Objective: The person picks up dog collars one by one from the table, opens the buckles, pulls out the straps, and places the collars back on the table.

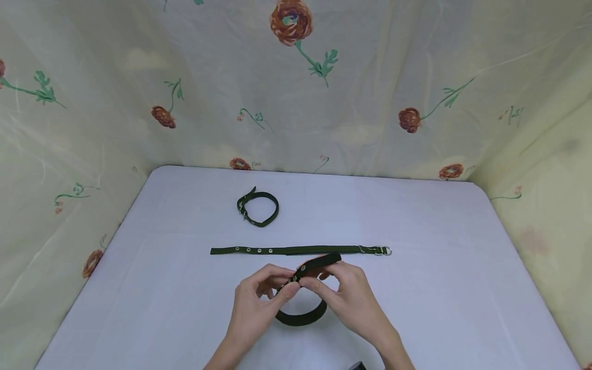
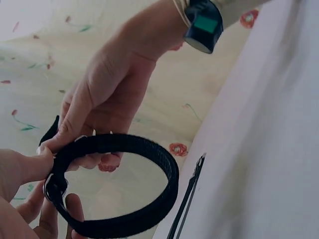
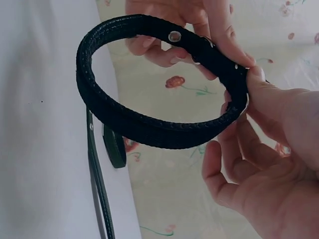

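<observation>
A dark collar (image 1: 301, 319), bent into a loop, is held above the table between both hands. My left hand (image 1: 259, 300) pinches it between thumb and fingers on the left of the overlap. From the other side, my right hand (image 1: 349, 298) grips the strap, and its free end with metal eyelets points up to the right. Up close in the left wrist view, a metal ring (image 2: 49, 186) shows beside the left fingers. One eyelet (image 3: 174, 36) is visible on the band in the right wrist view. Fingers hide part of the buckle area.
Just beyond the hands, a green collar (image 1: 324, 250) lies stretched flat, eyelets at left, metal rings at right. Behind it rests a buckled round collar (image 1: 261, 225). The white table (image 1: 462, 288) is backed by flowered cloth (image 1: 361, 103). A small dark object (image 1: 357, 366) shows at the bottom edge.
</observation>
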A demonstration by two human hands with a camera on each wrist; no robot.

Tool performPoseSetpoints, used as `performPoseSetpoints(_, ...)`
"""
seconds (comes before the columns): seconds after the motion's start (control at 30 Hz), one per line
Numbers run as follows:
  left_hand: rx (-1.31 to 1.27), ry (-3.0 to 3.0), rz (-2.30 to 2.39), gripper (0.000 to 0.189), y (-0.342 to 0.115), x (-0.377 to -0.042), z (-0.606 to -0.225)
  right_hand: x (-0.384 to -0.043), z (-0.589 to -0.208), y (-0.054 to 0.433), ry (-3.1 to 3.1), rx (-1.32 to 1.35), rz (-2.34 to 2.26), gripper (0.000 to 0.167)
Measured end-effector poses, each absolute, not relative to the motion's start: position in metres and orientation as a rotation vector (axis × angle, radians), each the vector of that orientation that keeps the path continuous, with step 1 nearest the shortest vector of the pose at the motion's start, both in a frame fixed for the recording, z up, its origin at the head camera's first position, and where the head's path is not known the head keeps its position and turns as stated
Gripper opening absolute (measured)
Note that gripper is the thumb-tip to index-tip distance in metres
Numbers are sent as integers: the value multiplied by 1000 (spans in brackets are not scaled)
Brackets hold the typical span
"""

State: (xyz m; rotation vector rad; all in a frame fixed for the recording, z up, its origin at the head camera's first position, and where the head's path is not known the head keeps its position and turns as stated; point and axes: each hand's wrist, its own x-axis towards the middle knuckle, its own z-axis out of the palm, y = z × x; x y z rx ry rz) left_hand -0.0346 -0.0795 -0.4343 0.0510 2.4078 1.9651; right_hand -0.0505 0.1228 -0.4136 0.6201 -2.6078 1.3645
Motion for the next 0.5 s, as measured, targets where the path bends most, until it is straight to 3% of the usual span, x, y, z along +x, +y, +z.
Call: performPoseSetpoints(0.5,4,2593,1900,11,-69,-33,-440,-50,-415,122,-2718,495,1470,22)
